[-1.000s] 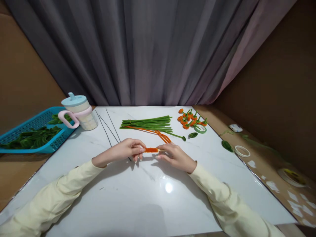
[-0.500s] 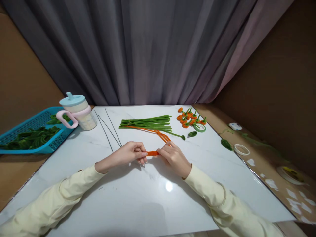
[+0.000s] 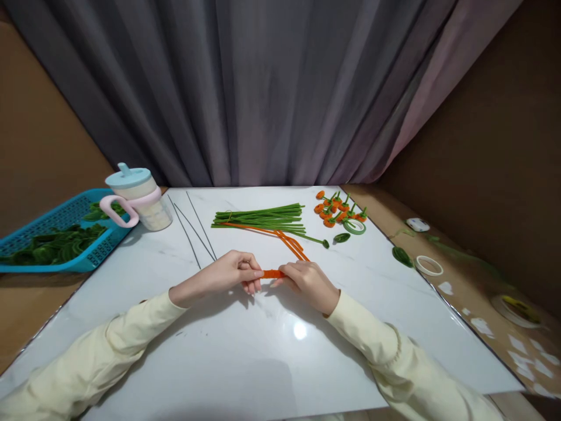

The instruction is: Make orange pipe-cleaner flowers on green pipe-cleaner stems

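My left hand (image 3: 234,272) and my right hand (image 3: 305,280) meet over the middle of the white marble table (image 3: 272,345). Between their fingertips is a short orange pipe cleaner piece (image 3: 272,273), pinched at both ends. Both hands have their fingers closed on it. Just behind my right hand lie loose orange pipe cleaners (image 3: 289,241) beside a bundle of green pipe cleaners (image 3: 260,218). Two thin dark wires (image 3: 193,231) lie on the table behind my left hand.
A blue basket (image 3: 55,225) of green leaf shapes sits at the left, with a lidded cup with a pink handle (image 3: 135,199) beside it. Several small orange flowers (image 3: 335,209) and a green tape roll (image 3: 354,227) lie at the back right. A white tape ring (image 3: 428,266) lies off the table's right edge.
Both hands have drawn slightly nearer to me and closer together, so less of the orange piece shows between them. My right hand has shifted a little left.
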### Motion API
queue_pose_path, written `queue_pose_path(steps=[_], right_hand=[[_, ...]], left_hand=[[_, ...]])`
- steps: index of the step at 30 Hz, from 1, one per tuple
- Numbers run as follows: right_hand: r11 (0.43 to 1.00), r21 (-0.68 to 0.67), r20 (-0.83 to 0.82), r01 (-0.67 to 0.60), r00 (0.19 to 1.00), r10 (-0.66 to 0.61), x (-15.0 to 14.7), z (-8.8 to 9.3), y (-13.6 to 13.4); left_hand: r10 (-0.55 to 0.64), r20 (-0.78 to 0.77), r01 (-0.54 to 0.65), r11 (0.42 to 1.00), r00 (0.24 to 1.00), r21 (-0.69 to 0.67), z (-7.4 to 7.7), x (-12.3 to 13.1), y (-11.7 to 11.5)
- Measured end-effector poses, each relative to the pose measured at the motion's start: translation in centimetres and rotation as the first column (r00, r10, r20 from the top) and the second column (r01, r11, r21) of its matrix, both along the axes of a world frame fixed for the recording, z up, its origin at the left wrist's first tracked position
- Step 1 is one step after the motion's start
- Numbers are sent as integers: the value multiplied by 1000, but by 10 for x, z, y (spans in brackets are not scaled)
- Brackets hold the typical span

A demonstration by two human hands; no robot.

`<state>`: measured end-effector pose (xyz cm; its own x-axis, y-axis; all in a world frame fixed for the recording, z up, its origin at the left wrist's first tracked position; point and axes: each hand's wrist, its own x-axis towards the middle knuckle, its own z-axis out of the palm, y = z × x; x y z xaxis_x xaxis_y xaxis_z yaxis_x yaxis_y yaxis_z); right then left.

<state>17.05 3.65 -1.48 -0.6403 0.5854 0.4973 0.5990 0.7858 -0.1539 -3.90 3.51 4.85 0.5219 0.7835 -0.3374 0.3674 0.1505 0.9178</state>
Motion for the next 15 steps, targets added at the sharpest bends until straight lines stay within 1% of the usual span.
queue_pose_path(steps=[4, 11, 15], right_hand=[[1000, 17, -13, 13, 1000, -13, -2, 0, -3], [998, 53, 36, 35, 999, -37, -7, 0, -9], [998, 53, 54, 28, 998, -31, -9, 1, -11]], left_hand=[[2, 3, -2, 1000, 1000, 13, -1, 0, -1], [-31, -1, 31, 999, 1000, 41, -12, -2, -1], [-33, -3, 33, 999, 999, 32, -12, -1, -2]])
